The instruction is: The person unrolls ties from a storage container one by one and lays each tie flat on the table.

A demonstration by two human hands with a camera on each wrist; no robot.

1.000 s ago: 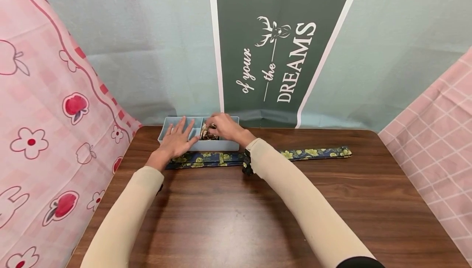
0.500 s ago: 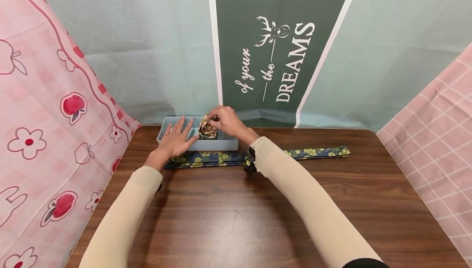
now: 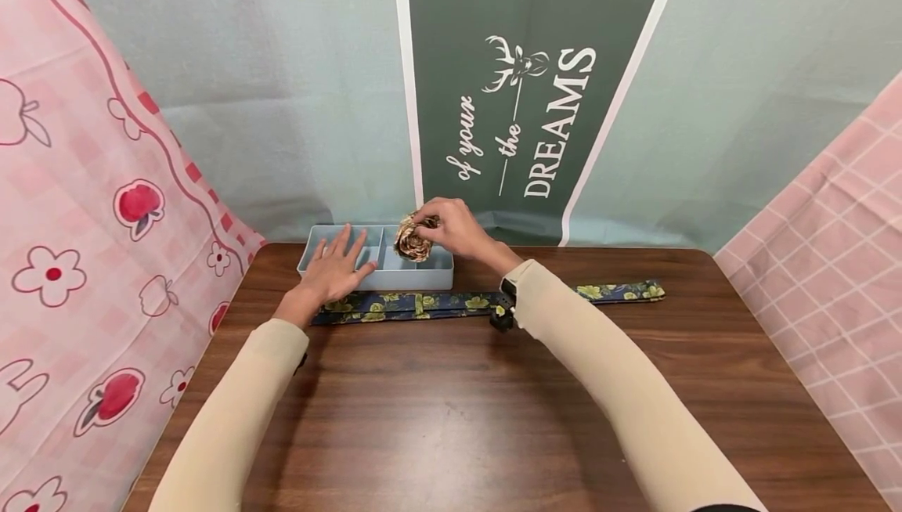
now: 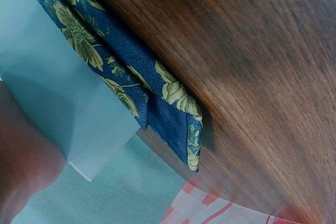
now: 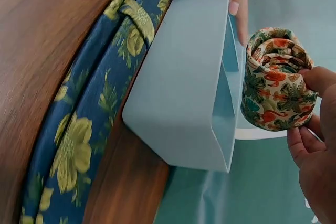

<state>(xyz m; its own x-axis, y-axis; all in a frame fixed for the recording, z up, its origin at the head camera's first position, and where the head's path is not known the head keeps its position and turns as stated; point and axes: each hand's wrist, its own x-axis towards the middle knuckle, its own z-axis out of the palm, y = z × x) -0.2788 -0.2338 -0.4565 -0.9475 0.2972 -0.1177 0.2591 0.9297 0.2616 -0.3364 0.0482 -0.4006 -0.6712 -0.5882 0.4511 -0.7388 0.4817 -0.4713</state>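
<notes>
My right hand (image 3: pixel 460 228) pinches a rolled-up necktie (image 5: pixel 277 95), cream with a green and orange print, between thumb and fingers. The roll hangs just above the right part of a light blue divided box (image 3: pixel 405 280), clear of its rim in the right wrist view. My left hand (image 3: pixel 331 271) lies with fingers spread over the left part of the box. A second necktie, navy with yellow flowers (image 3: pixel 440 304), stretches flat along the front of the box. My right wrist and sleeve cover part of it. In the left wrist view its folded wide end (image 4: pixel 173 114) shows.
The box stands near the back edge of a dark wooden table (image 3: pixel 437 402). A grey-green curtain (image 3: pixel 317 105) hangs right behind it. Pink printed cloths flank the table at left (image 3: pixel 106 261) and right (image 3: pixel 838 261).
My right hand has lifted the rolled necktie up out of a box compartment and moved it to the right. The left hand stays at the box. The navy necktie has not moved.
</notes>
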